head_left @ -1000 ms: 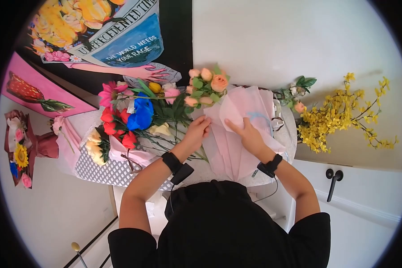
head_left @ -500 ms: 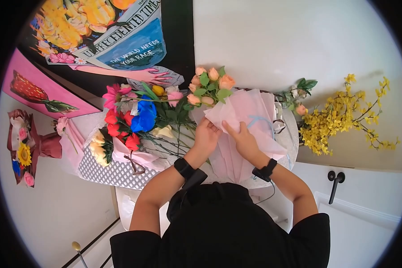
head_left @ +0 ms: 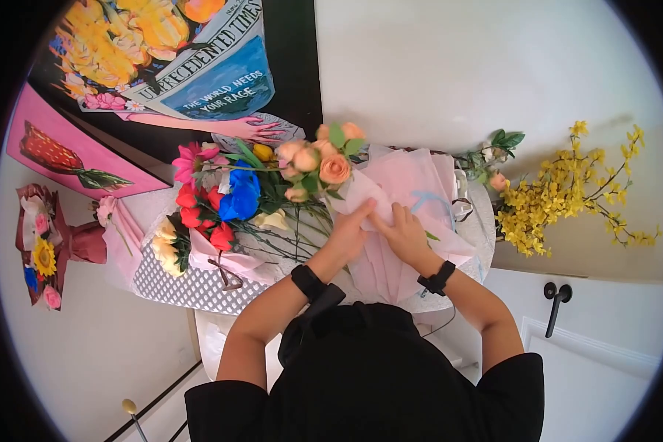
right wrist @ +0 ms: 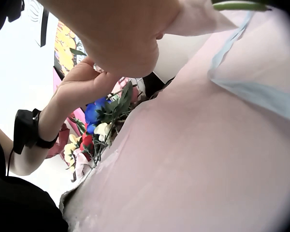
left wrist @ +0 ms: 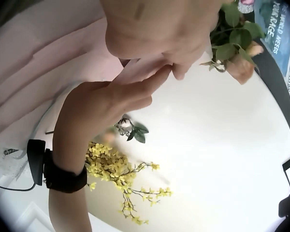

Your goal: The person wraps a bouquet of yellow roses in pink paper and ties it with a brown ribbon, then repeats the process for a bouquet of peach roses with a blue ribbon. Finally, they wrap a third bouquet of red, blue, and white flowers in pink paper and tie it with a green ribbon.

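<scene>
A bunch of peach roses leans to the upper left, its stems hidden in a small sheet of pale pink wrapping paper. My left hand grips the wrapped stems from the left, fingers curled round the paper. Close beside it, my right hand pinches the paper's right side, and a green stem end pokes out past it. The left wrist view has the right hand meeting the left hand at the fold. Below them lie larger pink sheets.
Loose flowers lie to the left, among them a blue flower, red flowers and cream blooms. A light blue ribbon rests on the large pink sheets. Yellow blossom branches stand at the right, and painted pictures at the back.
The roses have swung to the left and tilted. The left hand has moved in toward the right hand, closing on the wrapped stems, and a stem end now shows beside the right hand.
</scene>
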`<state>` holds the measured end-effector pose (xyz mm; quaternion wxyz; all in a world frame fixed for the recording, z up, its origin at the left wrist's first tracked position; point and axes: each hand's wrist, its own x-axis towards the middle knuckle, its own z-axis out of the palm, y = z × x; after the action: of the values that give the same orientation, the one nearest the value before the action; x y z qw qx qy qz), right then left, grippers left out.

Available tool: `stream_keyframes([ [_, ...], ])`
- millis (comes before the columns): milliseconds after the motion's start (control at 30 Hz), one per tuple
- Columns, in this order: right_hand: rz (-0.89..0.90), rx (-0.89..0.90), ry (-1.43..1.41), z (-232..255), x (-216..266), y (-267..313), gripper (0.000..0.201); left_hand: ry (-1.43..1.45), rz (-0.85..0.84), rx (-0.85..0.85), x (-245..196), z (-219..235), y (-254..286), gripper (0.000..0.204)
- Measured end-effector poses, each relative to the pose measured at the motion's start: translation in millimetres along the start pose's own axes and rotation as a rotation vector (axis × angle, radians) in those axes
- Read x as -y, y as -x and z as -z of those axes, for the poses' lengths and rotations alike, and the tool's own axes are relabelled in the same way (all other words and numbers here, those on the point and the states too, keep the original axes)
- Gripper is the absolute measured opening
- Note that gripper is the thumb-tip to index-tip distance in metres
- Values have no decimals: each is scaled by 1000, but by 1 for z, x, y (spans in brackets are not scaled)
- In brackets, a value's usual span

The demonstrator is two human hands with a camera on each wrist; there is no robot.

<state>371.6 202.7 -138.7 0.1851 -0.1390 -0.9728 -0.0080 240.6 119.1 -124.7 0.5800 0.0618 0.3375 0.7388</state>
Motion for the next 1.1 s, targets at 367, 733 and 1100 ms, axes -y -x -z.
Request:
stream_keyframes([
  [367,-203,-79,-111,-2,-32,3,33,-94,-44,361,-64,1,14,35],
  [733,-638,-291,-624,4,-67,10,40,-37,-312,640,-119,44,9,28],
  [1100,-76,456,-1045,56,-12,-53,31,-408,-189,939,-143,50,-20,29],
])
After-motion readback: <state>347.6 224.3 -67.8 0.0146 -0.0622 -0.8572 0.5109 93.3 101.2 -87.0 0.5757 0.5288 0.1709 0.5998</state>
